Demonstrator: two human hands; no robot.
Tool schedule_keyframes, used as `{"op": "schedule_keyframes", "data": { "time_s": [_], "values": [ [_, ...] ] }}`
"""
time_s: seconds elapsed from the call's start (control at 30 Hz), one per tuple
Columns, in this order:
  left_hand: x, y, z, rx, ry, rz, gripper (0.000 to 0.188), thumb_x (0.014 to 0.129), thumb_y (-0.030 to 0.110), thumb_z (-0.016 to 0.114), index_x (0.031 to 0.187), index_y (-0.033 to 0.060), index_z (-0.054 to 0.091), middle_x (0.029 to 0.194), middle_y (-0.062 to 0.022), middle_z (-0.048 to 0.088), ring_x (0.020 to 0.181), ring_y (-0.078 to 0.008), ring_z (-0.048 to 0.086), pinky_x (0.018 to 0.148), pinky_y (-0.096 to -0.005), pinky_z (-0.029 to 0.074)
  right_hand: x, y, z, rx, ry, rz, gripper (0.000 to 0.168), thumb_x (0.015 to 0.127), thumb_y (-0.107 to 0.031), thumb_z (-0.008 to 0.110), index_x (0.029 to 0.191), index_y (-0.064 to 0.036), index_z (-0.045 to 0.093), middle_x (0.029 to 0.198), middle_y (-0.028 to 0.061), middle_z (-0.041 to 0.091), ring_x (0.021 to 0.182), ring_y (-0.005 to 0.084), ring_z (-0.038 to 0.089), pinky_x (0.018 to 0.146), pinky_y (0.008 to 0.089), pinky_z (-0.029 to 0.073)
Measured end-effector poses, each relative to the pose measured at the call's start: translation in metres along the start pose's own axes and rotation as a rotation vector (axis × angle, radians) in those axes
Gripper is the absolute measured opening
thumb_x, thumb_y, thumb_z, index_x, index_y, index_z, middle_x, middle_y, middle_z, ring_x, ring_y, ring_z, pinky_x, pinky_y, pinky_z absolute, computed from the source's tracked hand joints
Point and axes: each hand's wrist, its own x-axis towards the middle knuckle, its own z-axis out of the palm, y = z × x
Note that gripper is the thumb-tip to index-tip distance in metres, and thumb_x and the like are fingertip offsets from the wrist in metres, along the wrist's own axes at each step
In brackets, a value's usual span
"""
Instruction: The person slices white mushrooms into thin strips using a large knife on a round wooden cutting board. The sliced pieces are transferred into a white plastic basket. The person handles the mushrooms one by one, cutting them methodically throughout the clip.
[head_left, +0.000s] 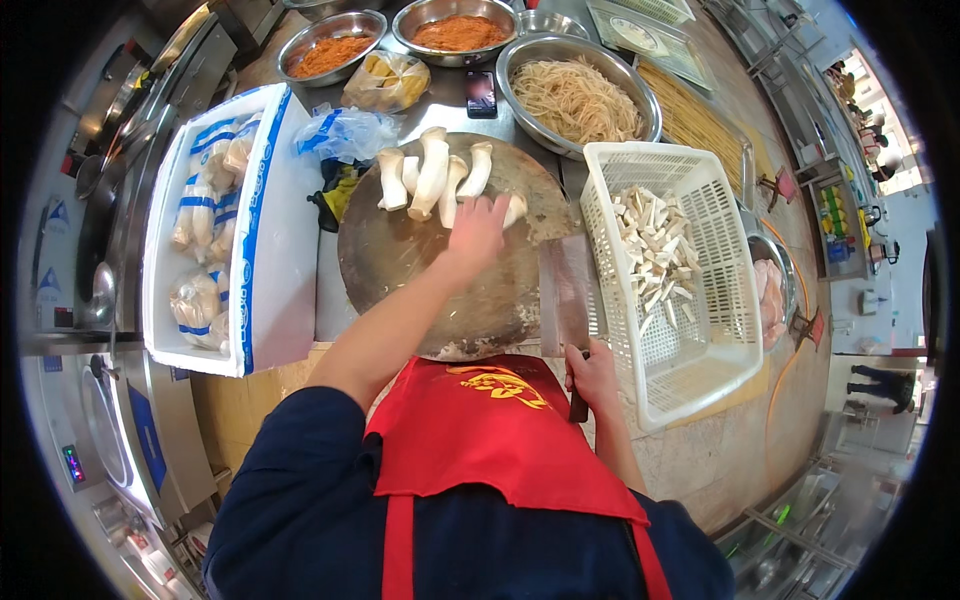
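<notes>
Several whole king oyster mushrooms (433, 176) lie in a loose row on the far part of a round wooden chopping block (420, 277). My left hand (478, 232) reaches over the block, its fingertips at the near ends of the mushrooms. One mushroom (515, 210) lies right beside the fingers, partly hidden; whether they grip it does not show. At the block's right edge, my right hand (595, 373) holds a Chinese cleaver (564, 292) by its handle, the broad blade pointing away from me. Cut mushroom pieces (656, 247) lie in the white plastic basket (720, 349) to the right.
A foam box (281, 247) with bagged mushrooms (196, 214) stands left. Behind the block are steel bowls of orange-red food (459, 34), a bowl of pale shreds (574, 97), a phone (481, 95) and plastic bags (349, 133). Skewers (697, 120) lie in a tray at far right.
</notes>
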Motion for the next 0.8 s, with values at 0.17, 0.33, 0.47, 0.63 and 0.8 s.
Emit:
{"op": "schedule_keyframes", "data": {
  "time_s": [0.17,0.33,0.47,0.63,0.8],
  "values": [
    [-0.091,-0.023,-0.051,-0.174,-0.006,0.242,0.057,0.073,0.007,0.072,0.128,0.0095,0.059,0.12,-0.0118,0.062,0.117,-0.0326,0.057,0.105,-0.0458,0.045,0.002,0.008,0.016,-0.347,0.02,-0.163,0.019,0.096,-0.017,0.064,0.094,0.002,0.065,0.065,0.0123,0.066,0.052,0.0193,0.064,0.051,0.0378,0.051],
    [-0.149,-0.074,-0.052,-0.144,0.011,0.351,0.05,0.073,0.003,0.072,0.121,0.0122,0.065,0.12,-0.0088,0.061,0.119,-0.0298,0.057,0.105,-0.0455,0.046,0.01,0.014,0.032,-0.544,0.006,-0.309,0.021,0.094,-0.022,0.065,0.097,-0.002,0.066,0.079,0.0232,0.069,0.075,0.0414,0.067,0.067,0.0508,0.052],
    [-0.167,-0.069,-0.043,-0.026,0.19,0.297,0.043,0.074,0.006,0.076,0.116,0.0128,0.068,0.121,-0.0064,0.061,0.116,-0.0306,0.058,0.101,-0.0457,0.048,0.015,-0.017,0.045,-0.665,-0.061,-0.404,0.024,0.095,-0.025,0.063,0.094,-0.001,0.061,0.079,0.0252,0.068,0.074,0.0472,0.066,0.068,0.0561,0.052],
    [-0.168,-0.07,-0.022,-0.084,0.247,0.214,0.042,0.077,0.011,0.078,0.118,0.0129,0.067,0.124,-0.0045,0.062,0.115,-0.0297,0.057,0.101,-0.0458,0.045,0.024,-0.019,0.061,-0.805,-0.043,-0.444,0.023,0.097,-0.026,0.061,0.097,-0.004,0.059,0.074,0.0243,0.068,0.07,0.0467,0.066,0.065,0.0574,0.052],
    [-0.155,-0.051,-0.021,-0.108,0.302,0.0,0.04,0.076,0.014,0.083,0.111,0.0126,0.064,0.122,-0.0061,0.062,0.117,-0.0305,0.056,0.1,-0.0476,0.042,0.028,-0.01,0.065,-0.8,0.032,-0.44,0.023,0.097,-0.026,0.059,0.096,-0.002,0.058,0.074,0.0254,0.068,0.069,0.0475,0.066,0.065,0.0586,0.052]
  ]
}}
